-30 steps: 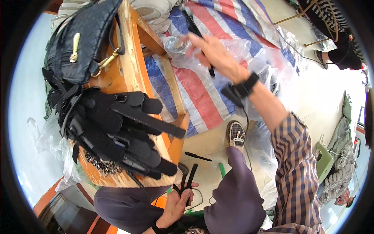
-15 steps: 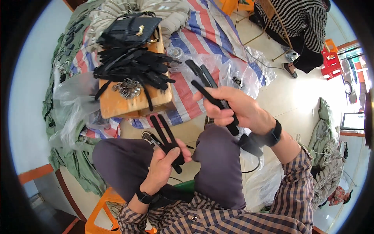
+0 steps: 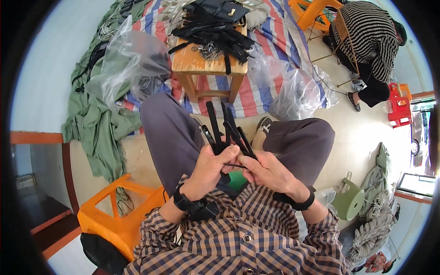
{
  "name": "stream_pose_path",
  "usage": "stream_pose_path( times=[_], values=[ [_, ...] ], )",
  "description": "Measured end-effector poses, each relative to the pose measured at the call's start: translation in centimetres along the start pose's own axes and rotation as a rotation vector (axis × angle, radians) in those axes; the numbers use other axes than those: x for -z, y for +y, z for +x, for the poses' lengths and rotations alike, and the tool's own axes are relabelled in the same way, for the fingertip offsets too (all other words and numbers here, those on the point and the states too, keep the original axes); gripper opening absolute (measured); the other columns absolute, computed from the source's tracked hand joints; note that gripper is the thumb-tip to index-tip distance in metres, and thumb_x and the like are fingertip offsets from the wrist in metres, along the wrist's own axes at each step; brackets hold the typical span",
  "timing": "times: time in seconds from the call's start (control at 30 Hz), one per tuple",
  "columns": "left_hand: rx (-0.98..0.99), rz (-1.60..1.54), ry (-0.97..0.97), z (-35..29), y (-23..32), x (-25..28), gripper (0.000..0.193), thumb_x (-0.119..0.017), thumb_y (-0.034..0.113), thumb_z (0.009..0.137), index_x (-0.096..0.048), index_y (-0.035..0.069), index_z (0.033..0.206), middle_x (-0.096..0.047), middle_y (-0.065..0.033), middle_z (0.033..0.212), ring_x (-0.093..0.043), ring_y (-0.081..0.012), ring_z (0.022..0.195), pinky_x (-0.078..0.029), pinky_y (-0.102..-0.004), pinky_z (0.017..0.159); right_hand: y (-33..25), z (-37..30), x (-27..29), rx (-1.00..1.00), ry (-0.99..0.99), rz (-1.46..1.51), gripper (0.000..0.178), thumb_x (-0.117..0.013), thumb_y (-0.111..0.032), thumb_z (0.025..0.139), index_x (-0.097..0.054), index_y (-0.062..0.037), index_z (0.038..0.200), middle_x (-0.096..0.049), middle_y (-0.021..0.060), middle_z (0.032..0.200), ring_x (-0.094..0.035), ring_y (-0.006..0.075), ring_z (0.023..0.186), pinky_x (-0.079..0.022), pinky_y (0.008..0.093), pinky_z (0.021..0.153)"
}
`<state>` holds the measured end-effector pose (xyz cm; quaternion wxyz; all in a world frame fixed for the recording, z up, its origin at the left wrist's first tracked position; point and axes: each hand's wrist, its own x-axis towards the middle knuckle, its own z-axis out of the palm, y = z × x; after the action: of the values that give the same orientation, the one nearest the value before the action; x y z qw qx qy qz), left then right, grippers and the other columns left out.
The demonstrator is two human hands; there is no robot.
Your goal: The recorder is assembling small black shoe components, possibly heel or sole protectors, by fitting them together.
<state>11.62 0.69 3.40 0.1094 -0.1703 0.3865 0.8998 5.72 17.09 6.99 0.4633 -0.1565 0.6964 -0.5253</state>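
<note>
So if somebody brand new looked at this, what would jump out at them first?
Probably the black strips fanned upward from the left hand and right hand, which meet low in the middle of the view. Above them, a black heap covers much of a worn wooden stool, and a bold red, white and blue striped sheet spreads beneath that stool.

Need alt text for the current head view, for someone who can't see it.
The wearer's left hand and right hand come together at centre, holding black strips. Ahead, a wooden stool bears a pile of black straps and a dark bag; at upper right, another person in a striped top bends forward.
</note>
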Motion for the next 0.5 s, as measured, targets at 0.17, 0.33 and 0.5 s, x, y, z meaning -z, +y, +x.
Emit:
stream_pose_path(
  times=[0.17, 0.33, 0.5],
  values=[
    [0.008, -0.06, -0.075, 0.3, -1.6, 1.0, 0.013, -0.061, 0.016, 0.088, -0.056, 0.007, 0.081, -0.046, 0.0045, 0.063, -0.042, -0.0037, 0.057, -0.032, -0.0205, 0.051, 2.3, -0.3, -0.8, -0.023, 0.021, -0.045, 0.039, -0.042, -0.033, 0.098, -0.055, 0.0007, 0.083, -0.047, 0.0012, 0.057, -0.042, 0.0094, 0.052, -0.036, 0.0267, 0.049],
    [0.01, -0.012, -0.024, 0.5, -1.5, 1.1, 0.016, -0.056, 0.019, 0.091, -0.055, 0.004, 0.086, -0.047, 0.0025, 0.062, -0.039, -0.0056, 0.054, -0.031, -0.0212, 0.051, 2.1, -0.8, -1.0, -0.048, -0.016, 0.077, 0.04, -0.041, -0.034, 0.098, -0.059, 0.0012, 0.096, -0.046, 0.0, 0.056, -0.04, 0.007, 0.05, -0.034, 0.0244, 0.047],
    [0.001, -0.502, -0.372, 0.9, -0.2, 3.3, 0.018, -0.052, 0.019, 0.093, -0.053, 0.001, 0.093, -0.044, 0.0016, 0.067, -0.036, -0.008, 0.051, -0.029, -0.0213, 0.051, 4.2, -2.6, 0.5, -0.161, -0.13, 0.326, 0.037, -0.044, -0.032, 0.097, -0.06, 0.0003, 0.103, -0.041, -0.0034, 0.056, -0.034, 0.004, 0.049, -0.028, 0.0216, 0.045]
  ],
)
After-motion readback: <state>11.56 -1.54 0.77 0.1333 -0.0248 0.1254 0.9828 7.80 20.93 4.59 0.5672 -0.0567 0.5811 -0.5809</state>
